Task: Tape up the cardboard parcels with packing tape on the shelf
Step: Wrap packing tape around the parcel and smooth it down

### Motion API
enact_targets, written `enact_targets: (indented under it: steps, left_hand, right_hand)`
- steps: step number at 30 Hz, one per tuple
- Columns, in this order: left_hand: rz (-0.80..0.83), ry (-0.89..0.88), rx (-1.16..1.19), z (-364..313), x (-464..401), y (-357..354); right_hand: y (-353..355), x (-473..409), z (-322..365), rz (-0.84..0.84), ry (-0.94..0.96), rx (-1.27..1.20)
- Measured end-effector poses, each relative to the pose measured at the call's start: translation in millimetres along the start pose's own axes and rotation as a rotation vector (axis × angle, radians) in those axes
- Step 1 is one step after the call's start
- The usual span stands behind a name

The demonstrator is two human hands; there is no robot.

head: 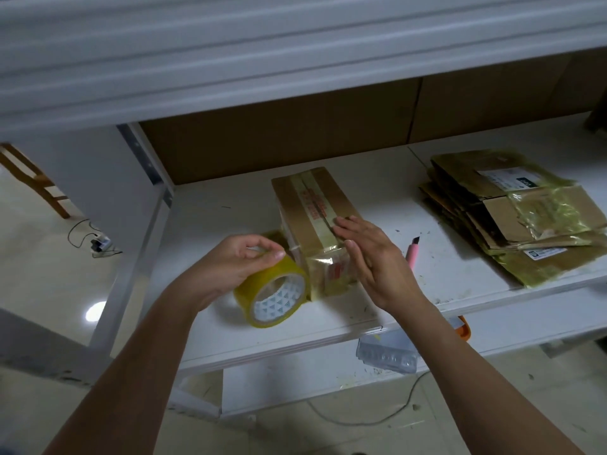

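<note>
White shelf [377,192], tape roll [274,297] under left fingers [262,254]

My two hands at a parcel in the middle of a shelf, with the tape roll to its left.

The parcel [315,221] lies on the shelf [377,192], running from the front edge toward the back. My left hand [236,261] holds the tape roll [274,295] just left of the parcel's near end, touching it. My right hand [368,254] rests flat on the parcel's near right edge. A cutter [412,252] lies just right of that hand. Further right sits a stack of flattened parcels [515,218]. A cardboard sheet [279,139] stands behind everything.
</note>
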State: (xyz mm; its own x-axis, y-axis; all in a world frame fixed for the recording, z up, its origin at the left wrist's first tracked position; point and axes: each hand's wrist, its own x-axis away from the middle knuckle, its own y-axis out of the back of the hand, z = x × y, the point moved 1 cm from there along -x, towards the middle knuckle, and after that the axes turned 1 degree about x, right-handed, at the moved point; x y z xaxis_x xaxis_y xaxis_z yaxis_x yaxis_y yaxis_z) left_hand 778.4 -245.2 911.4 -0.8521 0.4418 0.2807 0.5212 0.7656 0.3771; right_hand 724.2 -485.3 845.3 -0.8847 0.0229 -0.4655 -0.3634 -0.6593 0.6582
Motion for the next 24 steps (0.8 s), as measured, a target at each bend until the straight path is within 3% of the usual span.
enact_targets:
  steps: [4, 8, 13, 17, 24]
  left_hand:
    - [-0.029, 0.065, -0.106, 17, -4, -3]
    - [-0.089, 0.029, -0.060, 19, -7, -15]
    - [-0.079, 0.056, -0.012, 32, -5, -23]
    - [-0.041, 0.092, 0.098, 39, 1, -26]
    - [-0.047, 0.048, 0.108, 31, -5, -29]
  right_hand:
    - [5, -4, -5, 0.010, 0.017, -0.001]
    - [14, -5, 10, -0.041, -0.074, 0.001]
    - [-2, -8, 57, 0.018, -0.300, 0.327]
    - [-23, -11, 60, -0.025, -0.368, 0.351]
    - [-15, -15, 36, 0.016, -0.248, 0.226]
